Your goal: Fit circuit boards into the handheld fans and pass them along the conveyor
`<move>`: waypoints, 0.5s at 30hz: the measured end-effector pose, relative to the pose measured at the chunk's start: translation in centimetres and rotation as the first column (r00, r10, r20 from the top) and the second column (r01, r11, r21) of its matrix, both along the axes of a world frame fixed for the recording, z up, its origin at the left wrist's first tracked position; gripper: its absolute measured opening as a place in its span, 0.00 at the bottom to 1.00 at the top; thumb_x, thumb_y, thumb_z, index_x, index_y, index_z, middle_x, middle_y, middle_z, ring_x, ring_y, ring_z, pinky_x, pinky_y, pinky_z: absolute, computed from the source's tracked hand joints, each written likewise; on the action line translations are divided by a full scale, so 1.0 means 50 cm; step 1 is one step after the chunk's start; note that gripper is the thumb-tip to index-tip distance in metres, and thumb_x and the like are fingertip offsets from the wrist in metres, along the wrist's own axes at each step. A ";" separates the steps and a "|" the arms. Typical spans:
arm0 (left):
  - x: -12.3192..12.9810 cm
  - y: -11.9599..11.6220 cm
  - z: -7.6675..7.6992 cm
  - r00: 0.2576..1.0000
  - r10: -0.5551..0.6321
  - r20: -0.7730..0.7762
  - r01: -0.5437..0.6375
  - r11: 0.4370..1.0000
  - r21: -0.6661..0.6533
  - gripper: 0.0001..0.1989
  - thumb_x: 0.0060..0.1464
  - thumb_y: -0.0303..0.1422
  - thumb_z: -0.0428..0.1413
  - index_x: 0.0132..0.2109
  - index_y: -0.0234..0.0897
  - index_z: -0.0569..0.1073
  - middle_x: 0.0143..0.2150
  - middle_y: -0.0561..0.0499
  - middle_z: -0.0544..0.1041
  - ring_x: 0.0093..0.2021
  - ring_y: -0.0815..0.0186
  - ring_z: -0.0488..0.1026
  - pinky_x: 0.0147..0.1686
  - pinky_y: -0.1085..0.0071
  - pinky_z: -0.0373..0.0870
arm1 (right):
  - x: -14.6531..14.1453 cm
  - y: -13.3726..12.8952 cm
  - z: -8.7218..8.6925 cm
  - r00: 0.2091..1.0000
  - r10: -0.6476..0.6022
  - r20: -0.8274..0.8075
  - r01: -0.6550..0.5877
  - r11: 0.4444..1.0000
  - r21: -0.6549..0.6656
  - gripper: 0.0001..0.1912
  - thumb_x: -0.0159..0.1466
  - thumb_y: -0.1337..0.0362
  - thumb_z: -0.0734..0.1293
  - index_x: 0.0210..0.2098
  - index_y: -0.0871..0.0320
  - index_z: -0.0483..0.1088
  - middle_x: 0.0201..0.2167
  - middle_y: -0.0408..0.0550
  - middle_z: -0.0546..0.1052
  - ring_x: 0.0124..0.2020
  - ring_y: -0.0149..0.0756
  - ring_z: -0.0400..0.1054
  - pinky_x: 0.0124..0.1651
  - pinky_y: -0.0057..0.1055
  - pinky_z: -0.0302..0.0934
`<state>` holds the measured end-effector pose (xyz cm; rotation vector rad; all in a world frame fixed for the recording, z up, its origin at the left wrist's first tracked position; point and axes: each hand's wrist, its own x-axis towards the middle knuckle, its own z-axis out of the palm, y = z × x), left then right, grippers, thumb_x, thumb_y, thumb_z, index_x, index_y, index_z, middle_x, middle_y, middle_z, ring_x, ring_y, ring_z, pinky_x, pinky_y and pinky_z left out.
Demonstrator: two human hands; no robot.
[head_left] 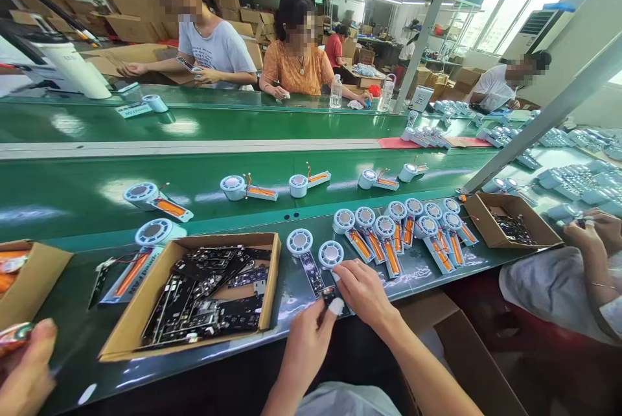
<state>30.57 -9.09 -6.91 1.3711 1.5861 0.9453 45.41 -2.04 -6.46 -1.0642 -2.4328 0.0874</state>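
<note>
Pinched closed in the left grip (308, 333): a small, flat black circuit board (330, 295), taken between thumb and fingers, presumably for fine control over a light part. Fitted over the thumb tip: a white cover (336, 307), probably to shield skin or board. Curled just beyond, in the right grip (363, 291): fingertips set at the handle side of a light-blue plastic unit with a round vented head and grey centre disc (331, 254), apparently to steady the work. Closure of this grip hidden by the hand; not possible to tell.

Laid flat on the dark green counter (286, 296), just beyond and between the grips, with head away, likely to bring the handle within reach.

Set just left of that unit: a similar light-blue unit (300, 242), with a long black board (312, 275) along the handle.

Placed near, left of the left grip: an open brown cardboard box (273, 280) of loose black circuit boards (204, 293), probably for short reaches. Grouped right of and beyond the right grip: light-blue units with orange strips in the handles (385, 228), heads mostly outward, perhaps to save space. Spaced farther beyond both grips, on a green belt (97, 166): more light-blue units with red wires (233, 187).
</note>
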 end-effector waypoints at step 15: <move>-0.062 -0.025 0.008 0.982 0.050 -0.180 -0.055 0.998 -0.023 0.15 0.61 0.42 0.43 0.36 0.43 0.71 0.21 0.51 0.75 0.22 0.59 0.74 0.27 0.67 0.65 | -0.004 -0.008 0.027 1.000 0.014 -0.012 -0.014 1.000 0.002 0.14 0.71 0.72 0.58 0.42 0.56 0.74 0.37 0.51 0.77 0.34 0.38 0.67 0.38 0.33 0.63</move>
